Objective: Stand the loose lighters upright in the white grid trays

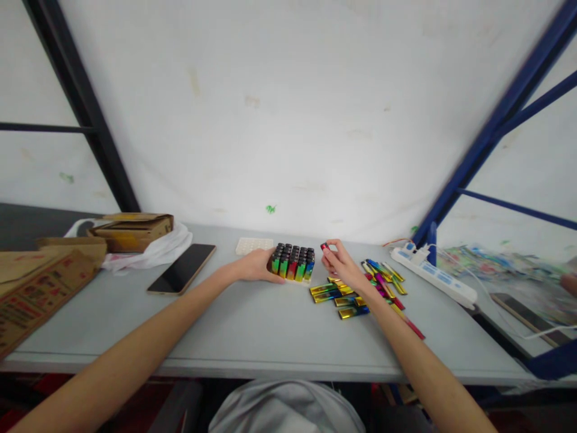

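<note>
Black-topped lighters in shiny green, red, yellow and blue stand upright in rows in a pale tray at the middle of the table. My left hand is wrapped round the left side of this block. Just to the right of the block, my right hand pinches one small lighter with a red and black end, its lower part hidden by the fingers. Loose metallic lighters in gold, blue, magenta and red lie scattered under and beside my right wrist.
A white perforated tray lies behind my left hand. Further left are a phone, a cardboard box on a white plastic bag, and a larger carton. A power strip with cables sits right; part of another person's hand shows.
</note>
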### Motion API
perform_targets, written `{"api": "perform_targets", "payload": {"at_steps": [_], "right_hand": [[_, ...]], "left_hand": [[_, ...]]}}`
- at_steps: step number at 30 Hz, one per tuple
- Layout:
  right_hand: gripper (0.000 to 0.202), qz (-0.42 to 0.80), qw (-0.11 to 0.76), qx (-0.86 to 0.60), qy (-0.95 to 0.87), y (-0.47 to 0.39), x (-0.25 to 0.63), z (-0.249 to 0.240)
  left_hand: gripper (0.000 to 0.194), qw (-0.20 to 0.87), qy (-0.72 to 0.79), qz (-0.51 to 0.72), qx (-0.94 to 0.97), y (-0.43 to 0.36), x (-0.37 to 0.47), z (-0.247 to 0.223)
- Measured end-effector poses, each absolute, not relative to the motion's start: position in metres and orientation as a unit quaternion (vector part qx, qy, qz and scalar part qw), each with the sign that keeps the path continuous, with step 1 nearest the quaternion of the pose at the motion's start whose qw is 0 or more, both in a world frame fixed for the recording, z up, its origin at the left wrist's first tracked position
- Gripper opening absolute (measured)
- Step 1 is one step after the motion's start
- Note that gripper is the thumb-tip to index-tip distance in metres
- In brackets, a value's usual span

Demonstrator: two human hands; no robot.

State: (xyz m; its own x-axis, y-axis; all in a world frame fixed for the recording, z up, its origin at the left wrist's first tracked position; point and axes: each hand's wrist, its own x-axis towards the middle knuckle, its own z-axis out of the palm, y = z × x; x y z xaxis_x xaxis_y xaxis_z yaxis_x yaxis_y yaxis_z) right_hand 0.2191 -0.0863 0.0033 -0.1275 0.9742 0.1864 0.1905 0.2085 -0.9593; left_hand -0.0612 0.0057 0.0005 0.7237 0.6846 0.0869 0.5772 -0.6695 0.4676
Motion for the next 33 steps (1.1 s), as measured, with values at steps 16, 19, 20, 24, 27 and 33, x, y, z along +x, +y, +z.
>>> {"api": "perform_targets", "payload": {"at_steps": [16,19,20,24,27,33], "right_hand": [[0.044,0.420,0.474,-0.539,-0.555,-0.093,0.186,0.004],[0.050,0.424,0.483,-0.534,-0.549,-0.089,0.189,0.001],[0.053,0.424,0.486,-0.530,-0.551,-0.088,0.191,0.000],[0.058,0.388,0.512,-0.496,-0.585,-0.086,0.200,0.000],[0.052,0.331,0.507,-0.486,-0.630,-0.090,0.207,0.006],[0.032,0.157,0.451,-0.469,-0.744,-0.102,0.213,0.019]], "left_hand": [[0.086,0.213,0.352,0.121,0.903,0.003,-0.061,0.003],[0.088,0.218,0.352,0.129,0.901,0.004,-0.061,0.002],[0.088,0.218,0.352,0.130,0.901,0.005,-0.061,0.002],[0.089,0.216,0.344,0.130,0.904,0.007,-0.061,0.000],[0.088,0.211,0.338,0.131,0.908,0.008,-0.062,-0.002],[0.086,0.209,0.341,0.133,0.907,0.007,-0.061,-0.001]]}}
